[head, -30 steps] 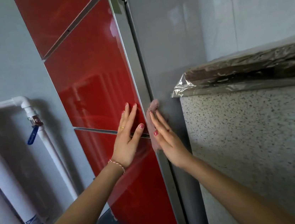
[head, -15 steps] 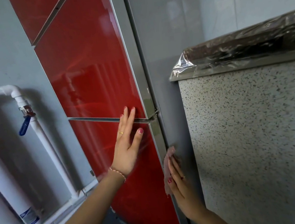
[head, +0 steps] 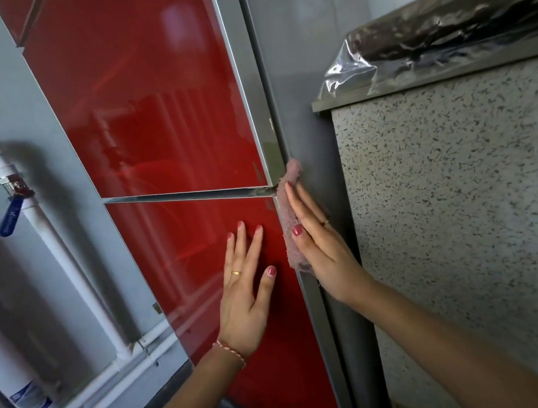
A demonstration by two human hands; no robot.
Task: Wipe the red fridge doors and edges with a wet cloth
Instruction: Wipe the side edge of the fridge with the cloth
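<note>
The red fridge point(head: 155, 116) fills the middle, with glossy red door panels split by a silver strip and a grey metal edge point(head: 245, 81) down the right side. My left hand point(head: 246, 291) lies flat, fingers straight, on the lower red door just under the strip. My right hand point(head: 319, 241) presses a pink cloth point(head: 289, 201) with straight fingers against the grey side edge, at the level of the gap between the doors. The cloth is partly hidden under my fingers.
A speckled stone counter side point(head: 465, 213) stands close on the right, its top wrapped in shiny plastic film point(head: 442, 26). White pipes point(head: 44, 231) with a blue valve handle point(head: 10, 215) run along the grey wall at left. The gap between fridge and counter is narrow.
My right hand slid the cloth down the side edge and then back up to the gap between the doors. My left hand has shifted lower on the red door.
</note>
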